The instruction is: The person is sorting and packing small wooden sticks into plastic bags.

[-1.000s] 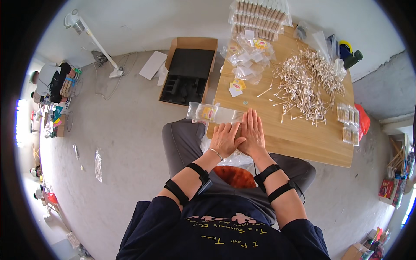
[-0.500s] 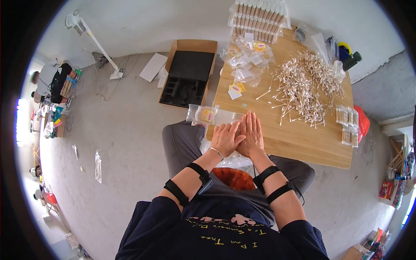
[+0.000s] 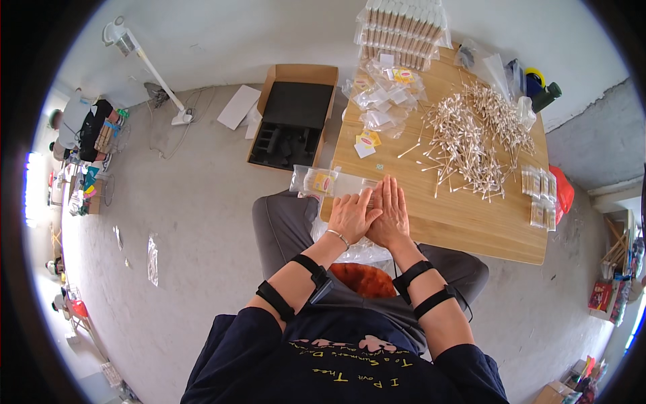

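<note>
My left hand (image 3: pixel 350 217) and my right hand (image 3: pixel 390 212) lie side by side, touching, at the near left edge of the wooden table (image 3: pixel 464 236). The right fingers are stretched out flat and close together. The left fingers lie spread over the same spot, with the thumb against the right hand. Beneath them is a clear bag of cotton swabs (image 3: pixel 368 182), mostly hidden. Just left of it, a filled bag of cotton swabs (image 3: pixel 316 180) with a yellow label juts over the table edge.
A large loose pile of cotton swabs (image 3: pixel 471 135) covers the table's right half. Stacked swab packs (image 3: pixel 404 30) stand at the back; empty clear bags (image 3: pixel 387 94) and label cards (image 3: pixel 367 143) lie before them. More small packs (image 3: pixel 539 195) sit at the right edge. An open carton (image 3: pixel 293 114) rests on the floor.
Both hands keep nearly the same place and pose over the bag. The whole view has shifted very slightly downward.
</note>
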Motion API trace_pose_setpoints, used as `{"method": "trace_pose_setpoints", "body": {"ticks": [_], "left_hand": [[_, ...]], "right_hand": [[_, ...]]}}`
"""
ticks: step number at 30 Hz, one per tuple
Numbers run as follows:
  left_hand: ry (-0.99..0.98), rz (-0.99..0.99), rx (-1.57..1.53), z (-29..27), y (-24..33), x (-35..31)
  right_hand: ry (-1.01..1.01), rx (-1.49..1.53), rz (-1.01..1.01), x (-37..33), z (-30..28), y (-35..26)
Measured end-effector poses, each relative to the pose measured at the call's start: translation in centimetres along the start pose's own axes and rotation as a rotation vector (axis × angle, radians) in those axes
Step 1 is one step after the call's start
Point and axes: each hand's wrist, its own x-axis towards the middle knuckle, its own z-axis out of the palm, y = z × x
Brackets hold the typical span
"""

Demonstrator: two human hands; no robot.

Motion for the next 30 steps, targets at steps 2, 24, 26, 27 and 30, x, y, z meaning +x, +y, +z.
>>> {"method": "trace_pose_setpoints", "body": {"ticks": [2,24,26,27,30], "left_hand": [[0.013,0.007,-0.004,0.1,-0.1,0.0],[-0.16,0.013,0.019,-0.5,-1.0,1.8],[-0.128,0.018,0.016,-0.3,-1.1,1.7],[-0.115,0.022,0.013,-0.4,-1.0,1.7],[-0.132,0.003,-0.002,-0.7,-0.9,1.5]], "right_hand": [[0.012,0.012,-0.005,0.0,0.2,0.1],[0.047,0.057,-0.019,-0.7,-0.5,-0.2],[0.06,0.056,-0.038,-0.9,-0.3,-0.3],[0.062,0.052,-0.044,-1.0,-0.2,-0.2],[0.088,0.044,-0.05,-1.3,0.0,-0.4]]}}
